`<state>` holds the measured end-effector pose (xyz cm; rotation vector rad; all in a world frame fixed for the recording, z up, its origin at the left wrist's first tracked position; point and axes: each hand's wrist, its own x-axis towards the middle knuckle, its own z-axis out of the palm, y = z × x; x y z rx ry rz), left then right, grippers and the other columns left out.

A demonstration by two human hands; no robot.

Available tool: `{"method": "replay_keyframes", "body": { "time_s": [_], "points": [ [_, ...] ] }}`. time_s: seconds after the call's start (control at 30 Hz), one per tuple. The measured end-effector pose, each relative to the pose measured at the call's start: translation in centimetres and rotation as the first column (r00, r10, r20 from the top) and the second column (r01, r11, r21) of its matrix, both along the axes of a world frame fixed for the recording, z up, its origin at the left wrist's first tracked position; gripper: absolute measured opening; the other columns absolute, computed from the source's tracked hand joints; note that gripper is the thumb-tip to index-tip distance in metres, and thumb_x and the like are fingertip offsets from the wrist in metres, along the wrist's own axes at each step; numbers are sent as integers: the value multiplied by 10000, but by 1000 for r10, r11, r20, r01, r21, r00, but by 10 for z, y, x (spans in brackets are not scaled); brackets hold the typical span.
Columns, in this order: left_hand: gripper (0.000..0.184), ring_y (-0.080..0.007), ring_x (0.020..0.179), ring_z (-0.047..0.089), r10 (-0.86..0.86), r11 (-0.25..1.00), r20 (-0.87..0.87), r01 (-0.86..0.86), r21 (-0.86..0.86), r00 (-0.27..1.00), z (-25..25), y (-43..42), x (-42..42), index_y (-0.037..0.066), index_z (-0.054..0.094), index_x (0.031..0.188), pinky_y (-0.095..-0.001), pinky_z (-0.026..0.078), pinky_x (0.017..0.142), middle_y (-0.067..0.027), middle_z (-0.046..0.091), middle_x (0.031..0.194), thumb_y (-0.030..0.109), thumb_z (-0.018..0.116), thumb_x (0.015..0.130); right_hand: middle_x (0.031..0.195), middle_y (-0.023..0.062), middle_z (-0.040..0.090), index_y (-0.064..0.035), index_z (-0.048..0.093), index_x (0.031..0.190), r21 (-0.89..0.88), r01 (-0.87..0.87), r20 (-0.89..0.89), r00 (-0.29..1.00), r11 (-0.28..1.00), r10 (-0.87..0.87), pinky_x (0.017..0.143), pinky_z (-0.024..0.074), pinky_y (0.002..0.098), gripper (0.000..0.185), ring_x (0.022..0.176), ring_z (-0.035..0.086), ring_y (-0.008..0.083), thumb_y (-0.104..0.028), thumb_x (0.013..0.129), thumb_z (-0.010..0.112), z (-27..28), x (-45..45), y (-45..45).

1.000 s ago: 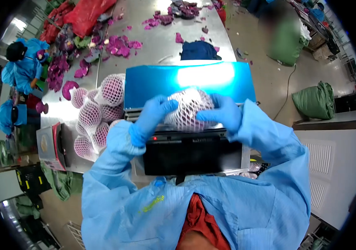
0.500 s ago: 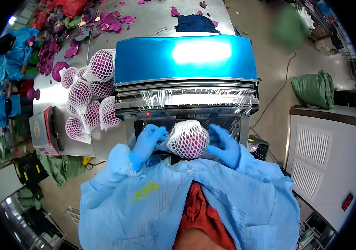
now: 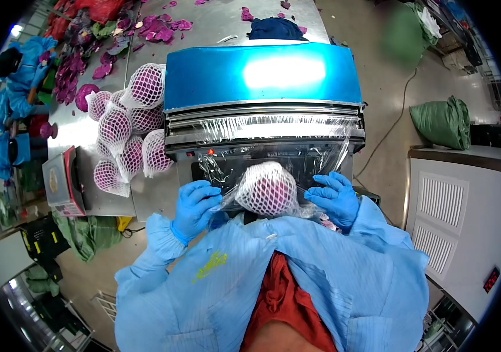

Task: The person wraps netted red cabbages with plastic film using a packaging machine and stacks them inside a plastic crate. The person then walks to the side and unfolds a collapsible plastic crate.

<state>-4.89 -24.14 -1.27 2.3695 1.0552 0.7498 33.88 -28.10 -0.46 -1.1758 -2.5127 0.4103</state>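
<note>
A purple cabbage [image 3: 274, 190] in a white foam net sits in front of me on the wrapping machine [image 3: 262, 79], which has a blue cover. Transparent plastic film [image 3: 297, 161] runs from the machine's rollers toward the cabbage and bunches at its sides. To the left of the cabbage, my left hand [image 3: 196, 206] in a blue glove pinches the film's edge. My right hand [image 3: 336, 199], gloved too, grips the film on the opposite side with bent fingers. Neither hand appears to touch the cabbage itself.
Several netted cabbages [image 3: 124, 132] are piled left of the machine on the metal table [image 3: 203, 23]. Loose purple leaves [image 3: 159, 29] and a dark blue cloth [image 3: 275, 29] lie behind it. A white cabinet [image 3: 455, 217] stands right. Co-workers in blue [image 3: 19, 88] are far left.
Both hands have moved apart, outward from the cabbage, and the film now stretches between them and the machine. The cabbage has shifted slightly toward the machine.
</note>
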Motion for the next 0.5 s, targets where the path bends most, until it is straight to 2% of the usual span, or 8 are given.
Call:
{"method": "replay_keyframes", "body": {
  "time_s": [0.07, 0.1, 0.2, 0.23, 0.33, 0.37, 0.47, 0.5],
  "points": [
    [99, -294, 996, 543, 28, 1000, 126, -27, -12, 992, 14, 1, 7, 62, 626, 818, -403, 408, 865, -68, 626, 1028, 142, 656, 767, 1016, -37, 657, -202, 652, 1083, -69, 12, -65, 998, 998, -17, 982, 362, 405, 377, 1122, 565, 229, -93, 724, 621, 20, -4, 1],
    [112, -270, 945, 553, 53, 999, 216, -53, -6, 975, 16, 2, 13, 48, 580, 753, -377, 413, 864, -94, 619, 1008, 131, 627, 811, 974, 5, 655, -149, 659, 1049, -94, -5, -137, 991, 996, -8, 908, 408, 378, 264, 1022, 596, 231, -107, 793, 609, 37, -6, 7],
    [101, -227, 922, 541, 466, 837, 551, -144, -527, 692, 6, -7, 29, 44, 578, 761, -334, 420, 821, -98, 600, 949, 93, 570, 849, 929, 62, 640, -73, 652, 1024, -509, 17, -405, 877, 861, -257, 802, 437, 343, 183, 882, 588, 245, -141, 873, 576, 68, -14, 11],
    [152, -157, 848, 532, 569, 774, 541, -181, -607, 620, 4, -5, 37, 31, 575, 773, -278, 417, 784, -68, 578, 842, 99, 521, 898, 829, 67, 605, -14, 631, 948, -491, 6, -521, 799, 871, -300, 665, 435, 294, 209, 709, 540, 190, -184, 950, 510, 61, -22, 7],
    [215, -95, 659, 512, 856, 496, 426, -233, -836, 292, -13, -6, 52, 27, 569, 770, -231, 407, 611, -17, 536, 702, 152, 514, 937, 728, 24, 557, -20, 600, 848, -827, 146, -373, 581, 543, -724, 575, 403, 241, 234, 616, 483, 106, -178, 971, 479, 55, -37, -11],
    [266, -43, 497, 414, 880, 459, 441, -73, -885, 178, -17, -5, 52, 28, 577, 777, -201, 318, 456, 26, 489, 607, 221, 526, 952, 659, -21, 514, -45, 561, 766, -873, 134, -395, 371, 470, -840, 510, 351, 211, 285, 560, 424, 55, -208, 981, 468, 44, -46, -14],
    [217, -50, 436, 386, 897, 432, 405, -153, -889, 179, -47, -9, 51, 48, 607, 855, -208, 252, 373, 32, 460, 590, 235, 541, 944, 642, -45, 510, -69, 567, 763, -902, 291, -259, 222, 317, -940, 503, 324, 195, 276, 554, 407, 50, -238, 968, 496, 0, -39, -12],
    [222, -62, 463, 412, 896, 429, 382, -218, -877, 226, -69, -11, 47, 46, 603, 822, -216, 298, 411, 28, 465, 579, 231, 562, 937, 637, -5, 537, -65, 579, 798, -898, 346, -215, 195, 273, -957, 511, 367, 227, 273, 552, 448, 92, -271, 961, 505, -25, -32, -14]
  ]
}}
